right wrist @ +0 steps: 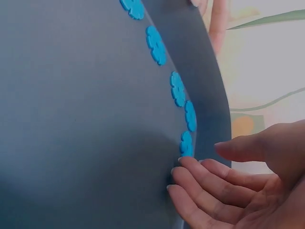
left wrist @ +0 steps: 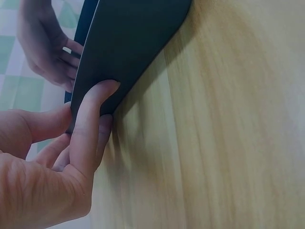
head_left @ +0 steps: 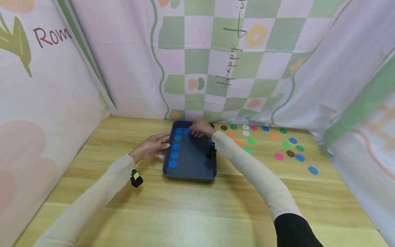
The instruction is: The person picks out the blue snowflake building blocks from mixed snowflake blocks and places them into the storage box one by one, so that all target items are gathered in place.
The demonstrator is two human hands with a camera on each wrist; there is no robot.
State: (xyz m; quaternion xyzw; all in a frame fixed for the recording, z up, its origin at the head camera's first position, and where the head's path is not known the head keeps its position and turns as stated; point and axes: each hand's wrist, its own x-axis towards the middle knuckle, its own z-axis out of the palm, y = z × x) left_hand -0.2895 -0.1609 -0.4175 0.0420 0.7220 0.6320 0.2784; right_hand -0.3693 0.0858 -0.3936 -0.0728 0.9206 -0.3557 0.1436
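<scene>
A dark grey tray lies on the wooden table. Blue flower-shaped pieces line its left side, with another blue flower piece beside them at the far end. My right hand reaches into the far part of the tray. In the right wrist view its fingertips are right at the last blue flower piece, with the thumb apart from the fingers. My left hand holds the tray's left wall near the rim; the left wrist view shows one finger along the outer side.
Right of the tray, flower pieces in several colours lie scattered, among them a pink one, a brown one and a blue one. A checked curtain hangs close behind the tray at the table's far edge.
</scene>
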